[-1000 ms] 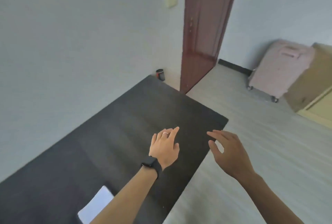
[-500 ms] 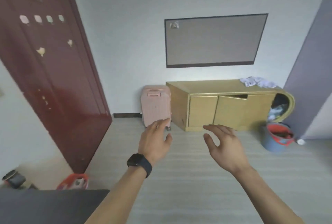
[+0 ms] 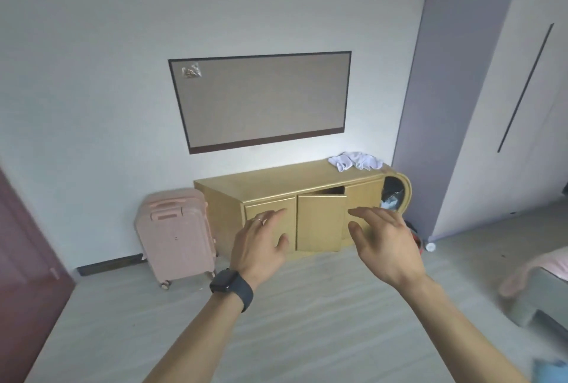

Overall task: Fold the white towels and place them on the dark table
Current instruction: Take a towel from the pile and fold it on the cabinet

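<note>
My left grip (image 3: 261, 247), a black smartwatch (image 3: 229, 286) at its wrist, and my right grip (image 3: 388, 249) hover side by side over the pale plank floor (image 3: 307, 306), both spread and empty. Well beyond them the crumpled white cloth towels (image 3: 356, 161) lie heaped on the right end of the low yellow wooden cabinet (image 3: 276, 181). They look soft, light and limp, so I would pinch one by two corners. The dark counter is out of view.

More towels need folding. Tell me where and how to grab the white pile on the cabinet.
Probably best to pinch the crumpled white towels by a raised fold near the heap's middle, coming down from above and in front. They lie loose on top of the wooden cabinet, near its right end, with the wall close behind.
</note>
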`<action>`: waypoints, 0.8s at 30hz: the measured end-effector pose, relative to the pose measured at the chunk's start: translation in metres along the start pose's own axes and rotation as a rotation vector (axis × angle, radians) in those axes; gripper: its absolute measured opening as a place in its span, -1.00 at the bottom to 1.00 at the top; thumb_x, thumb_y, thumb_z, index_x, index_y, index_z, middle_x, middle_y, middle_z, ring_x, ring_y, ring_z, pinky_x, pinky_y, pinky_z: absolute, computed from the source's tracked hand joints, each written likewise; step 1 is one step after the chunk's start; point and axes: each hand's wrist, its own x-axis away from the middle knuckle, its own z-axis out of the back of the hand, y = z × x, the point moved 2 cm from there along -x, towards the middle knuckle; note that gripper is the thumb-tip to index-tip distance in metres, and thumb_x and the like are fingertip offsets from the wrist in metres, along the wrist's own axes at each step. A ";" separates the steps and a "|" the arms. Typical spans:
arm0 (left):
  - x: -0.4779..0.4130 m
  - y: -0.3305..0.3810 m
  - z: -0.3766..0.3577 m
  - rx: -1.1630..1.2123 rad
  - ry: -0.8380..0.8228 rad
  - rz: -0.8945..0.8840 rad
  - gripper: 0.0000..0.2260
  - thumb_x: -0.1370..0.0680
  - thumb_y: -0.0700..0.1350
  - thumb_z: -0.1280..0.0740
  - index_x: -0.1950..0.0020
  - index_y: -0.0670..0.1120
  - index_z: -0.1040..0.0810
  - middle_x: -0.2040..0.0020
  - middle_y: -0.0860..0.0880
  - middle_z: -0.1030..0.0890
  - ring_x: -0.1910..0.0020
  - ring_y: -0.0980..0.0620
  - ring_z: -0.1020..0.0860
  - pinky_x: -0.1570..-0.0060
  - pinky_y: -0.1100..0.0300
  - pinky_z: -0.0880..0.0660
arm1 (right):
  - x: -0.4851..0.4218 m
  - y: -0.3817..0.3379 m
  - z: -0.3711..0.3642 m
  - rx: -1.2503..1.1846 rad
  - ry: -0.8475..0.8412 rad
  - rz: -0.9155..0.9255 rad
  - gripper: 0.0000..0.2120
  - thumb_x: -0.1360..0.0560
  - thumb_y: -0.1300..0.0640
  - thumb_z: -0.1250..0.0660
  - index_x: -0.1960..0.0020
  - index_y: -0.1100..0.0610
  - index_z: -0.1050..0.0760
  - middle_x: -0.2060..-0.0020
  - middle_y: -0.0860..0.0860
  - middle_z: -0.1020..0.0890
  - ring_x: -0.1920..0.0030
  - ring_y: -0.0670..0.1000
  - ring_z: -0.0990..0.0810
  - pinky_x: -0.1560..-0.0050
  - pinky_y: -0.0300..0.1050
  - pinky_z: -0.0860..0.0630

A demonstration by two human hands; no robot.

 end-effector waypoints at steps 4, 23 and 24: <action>-0.092 -0.012 -0.036 -0.022 -0.037 -0.056 -0.54 -0.61 0.00 -0.23 -0.51 0.14 -0.31 -0.44 0.09 -0.42 -0.39 0.02 -0.39 -0.32 0.10 -0.38 | -0.063 0.037 -0.028 0.002 0.047 -0.050 -0.76 -0.55 -0.02 -0.31 -0.20 -0.12 -0.59 -0.11 -0.18 -0.63 -0.25 0.03 -0.45 -0.17 0.00 -0.48; -0.456 -0.016 -0.263 0.001 -0.128 0.018 -0.59 -0.61 -0.01 -0.24 -0.47 0.16 -0.38 -0.44 0.09 -0.43 -0.41 0.02 -0.37 -0.37 0.11 -0.34 | -0.366 0.297 -0.149 -0.072 -0.017 -0.137 -0.75 -0.54 0.03 -0.37 -0.21 -0.10 -0.60 -0.12 -0.20 -0.62 -0.25 0.01 -0.45 -0.18 0.05 -0.50; -0.471 -0.020 -0.275 0.003 -0.140 0.040 -0.59 -0.60 -0.01 -0.24 -0.46 0.17 -0.38 -0.44 0.09 -0.43 -0.41 0.01 -0.37 -0.37 0.08 -0.34 | -0.380 0.311 -0.157 -0.079 -0.035 -0.137 -0.75 -0.54 0.05 -0.38 -0.21 -0.09 -0.61 -0.12 -0.19 -0.63 -0.24 0.02 -0.47 -0.16 0.05 -0.52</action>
